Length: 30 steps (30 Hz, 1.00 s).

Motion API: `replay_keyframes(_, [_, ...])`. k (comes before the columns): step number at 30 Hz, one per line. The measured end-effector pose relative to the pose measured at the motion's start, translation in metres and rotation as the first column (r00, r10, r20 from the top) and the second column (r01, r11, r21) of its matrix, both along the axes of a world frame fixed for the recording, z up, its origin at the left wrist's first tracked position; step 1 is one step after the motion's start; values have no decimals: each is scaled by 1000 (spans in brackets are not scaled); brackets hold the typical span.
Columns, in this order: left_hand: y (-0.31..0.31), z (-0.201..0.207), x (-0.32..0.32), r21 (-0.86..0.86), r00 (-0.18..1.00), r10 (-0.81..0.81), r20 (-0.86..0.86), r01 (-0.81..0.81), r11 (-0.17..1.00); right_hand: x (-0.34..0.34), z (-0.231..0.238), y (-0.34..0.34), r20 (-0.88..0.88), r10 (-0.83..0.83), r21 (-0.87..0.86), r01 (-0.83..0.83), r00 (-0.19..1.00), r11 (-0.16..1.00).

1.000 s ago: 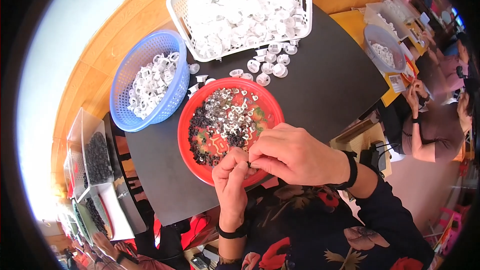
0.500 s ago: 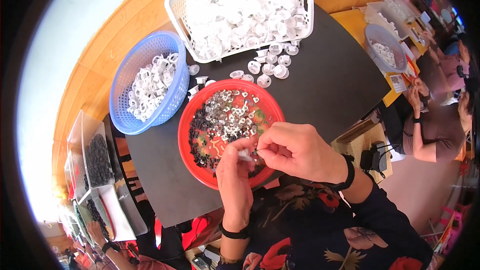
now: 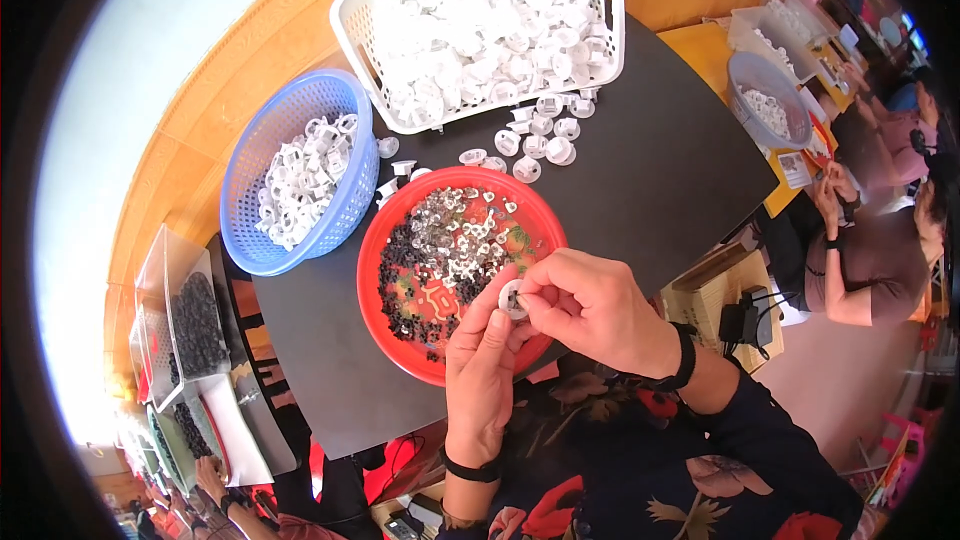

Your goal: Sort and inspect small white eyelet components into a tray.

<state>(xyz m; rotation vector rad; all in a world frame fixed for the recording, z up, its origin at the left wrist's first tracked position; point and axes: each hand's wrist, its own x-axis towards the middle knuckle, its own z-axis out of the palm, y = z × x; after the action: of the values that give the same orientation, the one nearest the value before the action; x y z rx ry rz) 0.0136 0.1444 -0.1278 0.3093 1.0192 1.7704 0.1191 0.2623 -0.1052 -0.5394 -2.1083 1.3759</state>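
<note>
Over the near right part of the red plate (image 3: 371, 335), my left hand (image 3: 480, 370) holds a small round white plastic part (image 3: 513, 300) between thumb and fingers, its disc face turned up. My right hand (image 3: 600, 305) is closed in a pinch at the right edge of this part. A dark spot shows by those fingertips, but whether they hold a separate small piece is hidden. In the plate lie small black pieces (image 3: 400, 275), mostly on the left and near side, and shiny metal pieces (image 3: 462, 240) farther back.
A white basket (image 3: 344, 25) heaped with white plastic parts stands at the back; several loose ones (image 3: 540, 126) lie before it. The blue basket (image 3: 240, 185) at left holds more. Clear boxes with black pieces (image 3: 195, 325) stand far left. Co-workers sit right (image 3: 870, 260) and lower left.
The white part in my left hand has turned from a blurred, tilted pose to show its round face. My right fingertips have come onto it. The view has shifted slightly.
</note>
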Motion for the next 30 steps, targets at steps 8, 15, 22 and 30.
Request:
replay_keyframes(8, [-5,-6,-3,55,993,-19,119,13,998,-1,1,-3,-20,21,149,-18,1000,989])
replay_keyframes(15, [-6,-13,-3,29,999,11,44,-13,999,-2,4,-4,-26,16,110,-13,1000,994])
replay_keyframes(22, [-4,-11,2,32,997,21,79,-24,999,-3,1,-4,-85,-30,19,32,996,999])
replay_keyframes(30, [-6,-13,3,40,997,74,15,-75,996,3,-7,-1,-92,20,89,-12,996,996])
